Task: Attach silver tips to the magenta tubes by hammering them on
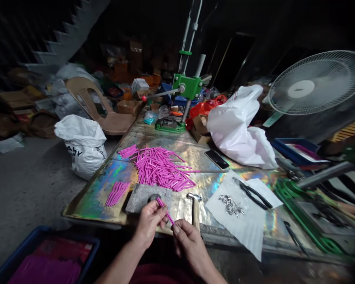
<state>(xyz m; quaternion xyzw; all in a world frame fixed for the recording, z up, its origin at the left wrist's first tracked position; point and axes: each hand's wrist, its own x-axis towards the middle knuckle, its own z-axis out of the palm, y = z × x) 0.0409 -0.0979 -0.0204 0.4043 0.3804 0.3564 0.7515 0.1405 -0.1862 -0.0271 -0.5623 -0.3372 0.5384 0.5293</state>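
Gleaming under the lamp, the tabletop (106,185) carried one big heap of pink sticks (159,169), too many to count, and one small bundle (116,193). One stone slab (142,195), one hammer (195,207), one pair of pliers (254,193) and a cluster of metal clips (231,205) lay near. Both the left hand (149,223) and the right hand (187,238) pinched one pink stick (165,210) just over the slab; I judged steady, level fingers best.

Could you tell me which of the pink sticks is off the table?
The single pink stick pinched between left hand and right hand; the rest lie in piles.
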